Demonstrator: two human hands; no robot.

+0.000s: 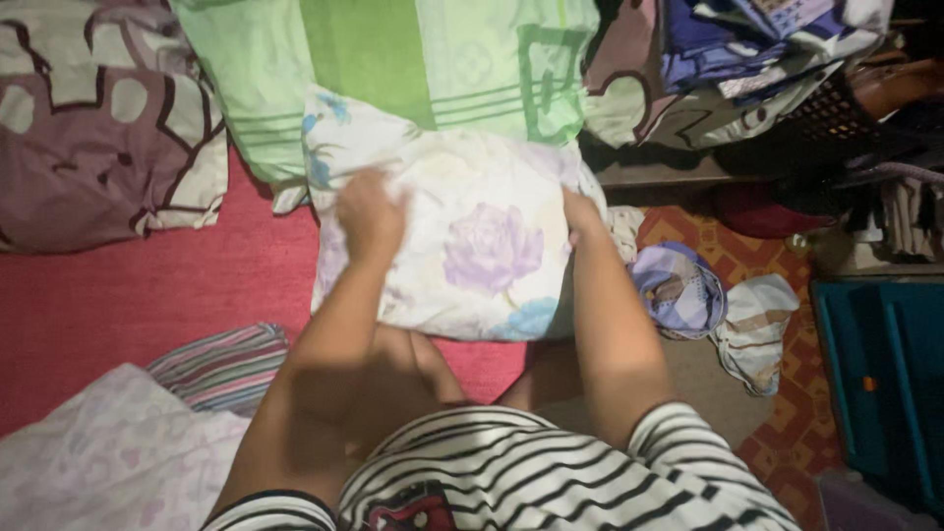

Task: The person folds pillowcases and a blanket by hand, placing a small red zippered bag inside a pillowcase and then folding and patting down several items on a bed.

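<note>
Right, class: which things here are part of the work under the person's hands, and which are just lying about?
In hand:
- floral pillow
- left hand, flat on it
- right hand, at its right edge

Lying about:
- green pillow
- purple-patterned pillow
- striped cloth
- crumpled clothes on the floor
- stacked fabrics
- teal box

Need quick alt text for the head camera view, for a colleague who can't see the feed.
Seen from above, a person's left hand and right hand press flat on a white floral pillow with a purple rose print, lying on a red mat. A green pillow lies just beyond it, a maroon patterned one to the left, and loose cloths on the floor to the right.
</note>
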